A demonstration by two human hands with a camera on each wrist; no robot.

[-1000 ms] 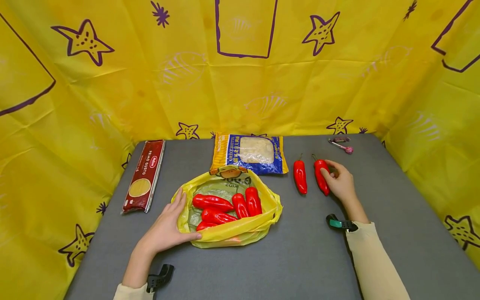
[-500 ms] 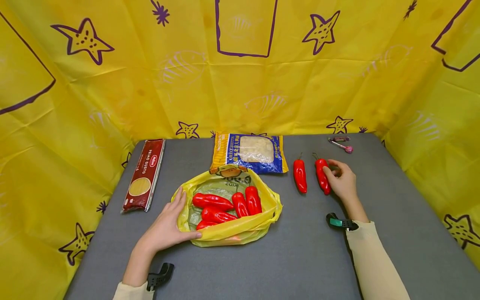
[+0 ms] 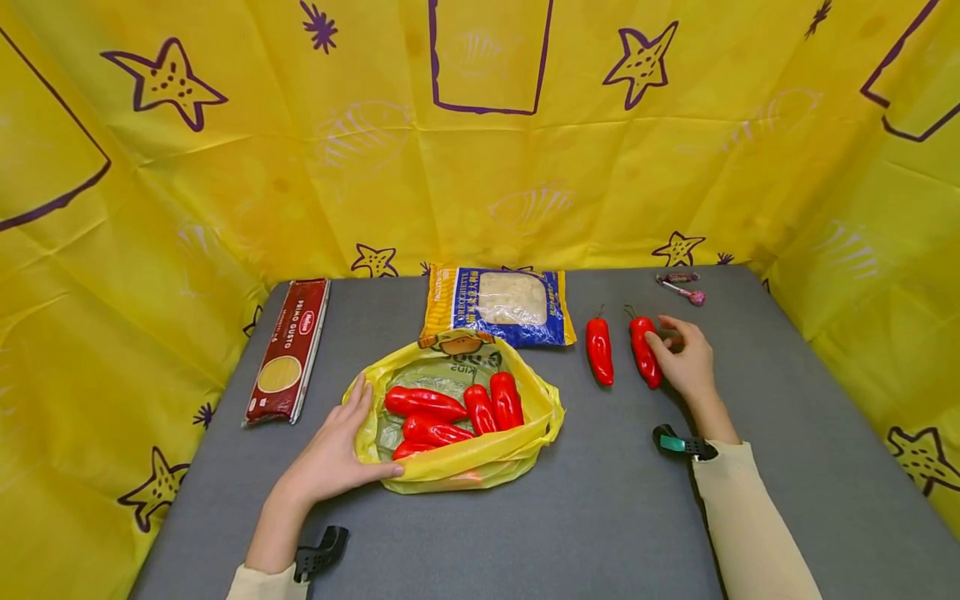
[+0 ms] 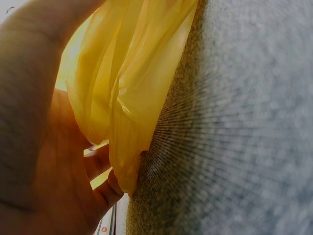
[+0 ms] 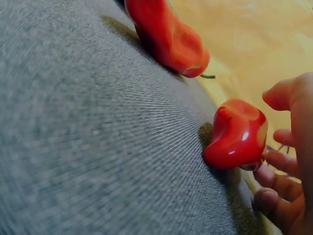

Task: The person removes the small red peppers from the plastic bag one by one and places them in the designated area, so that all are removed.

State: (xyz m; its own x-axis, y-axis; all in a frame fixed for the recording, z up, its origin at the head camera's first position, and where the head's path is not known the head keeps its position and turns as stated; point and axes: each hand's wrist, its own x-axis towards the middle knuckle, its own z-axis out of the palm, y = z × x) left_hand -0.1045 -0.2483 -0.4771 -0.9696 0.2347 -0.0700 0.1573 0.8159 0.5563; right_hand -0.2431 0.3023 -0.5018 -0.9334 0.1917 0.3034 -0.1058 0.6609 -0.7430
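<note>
Head, peppers [image 3: 424,405]: five visible inside bag [image 3: 480,455]; two right of it.
Head, packs [image 3: 288,350]: two; one left of bag, one behind.
Left wrist, left hand [image 4: 56,166]: spread against bag.
Right wrist, right hand [image 5: 303,156]: parted at one pepper, thumb clear.

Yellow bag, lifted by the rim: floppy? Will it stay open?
Likely floppy: the yellow bag has thin, creased walls that let light through in the left wrist view. Its slack, uneven mouth would probably fold inward. The glossy red peppers lying loose inside may slide together and pull the bottom down.
</note>
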